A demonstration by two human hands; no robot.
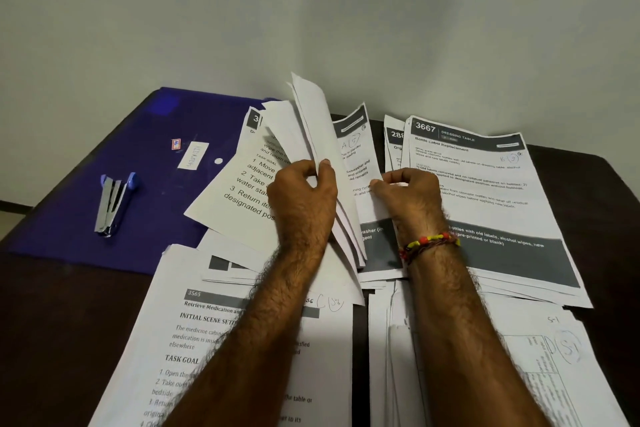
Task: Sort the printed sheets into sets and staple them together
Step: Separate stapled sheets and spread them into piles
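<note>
Head view: fanned printed sheets (311, 135) (grey-banded)

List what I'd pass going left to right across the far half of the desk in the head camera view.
Stapler → blue folder → left hand lifting a bunch of sheets → right hand pinching a sheet → sheet headed 3667.

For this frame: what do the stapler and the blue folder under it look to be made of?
Stapler: apparently bright metal, with a shiny silver body, and blue caps, probably plastic, at its far end. Blue folder: likely thin plastic sheet, with an even, slightly glossy surface, a snap button and stuck-on labels.
</note>
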